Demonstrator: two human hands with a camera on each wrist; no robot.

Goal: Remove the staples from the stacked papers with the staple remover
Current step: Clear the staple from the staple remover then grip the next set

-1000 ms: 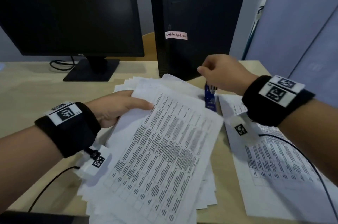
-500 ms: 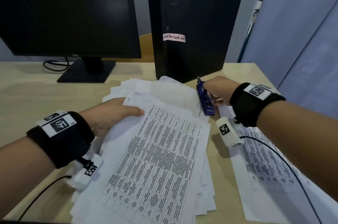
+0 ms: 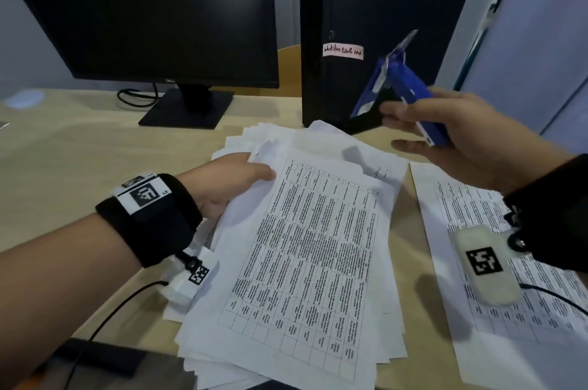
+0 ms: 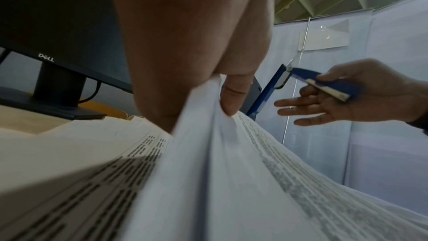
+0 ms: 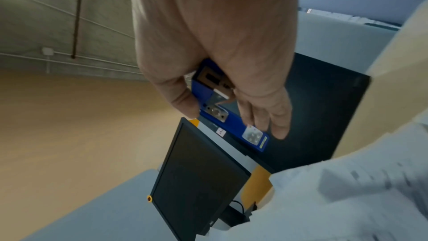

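The staple remover (image 3: 401,93) is hanging open in the air above the far right corner of the papers (image 3: 296,249), in front of the black computer case (image 3: 375,23). The right hand (image 3: 471,141) is pinching only its rear end between thumb and palm, with the other fingers stretched out loosely, so it is likely risking a slip or a swinging blade. The left hand (image 3: 229,182) is gripping the top sheets at their left edge; if that hold is shifting, the papers could be sliding or tearing.
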